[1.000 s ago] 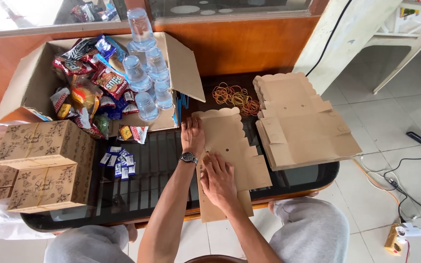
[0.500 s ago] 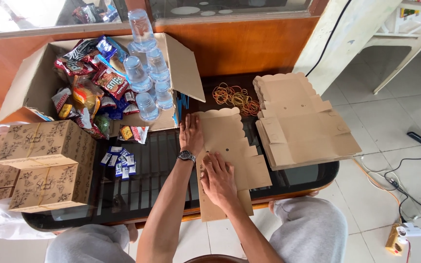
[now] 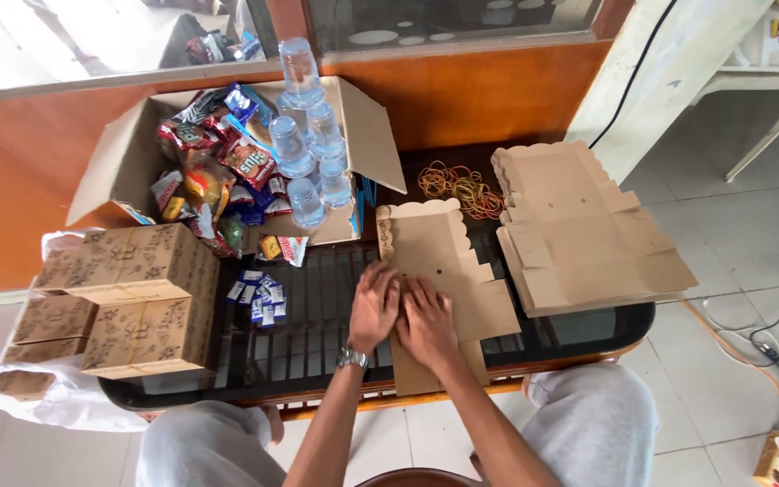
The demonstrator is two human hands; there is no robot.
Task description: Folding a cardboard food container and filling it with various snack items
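We counted two hands, left hand (image 3: pixel 374 307) and right hand (image 3: pixel 426 323), on one flat box blank (image 3: pixel 439 261). One stack of blanks (image 3: pixel 579 230), sheet count unreadable. One open carton (image 3: pixel 367 126) held five clear cups (image 3: pixel 310 135). Four folded boxes (image 3: pixel 137 298) showed. One pile of rubber bands (image 3: pixel 460 187), uncountable. One wristwatch (image 3: pixel 352 359).

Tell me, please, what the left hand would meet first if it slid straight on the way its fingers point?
Probably the snack packets at the open carton's near edge; the left hand points up-table, slightly right, so depth leaves this uncertain.
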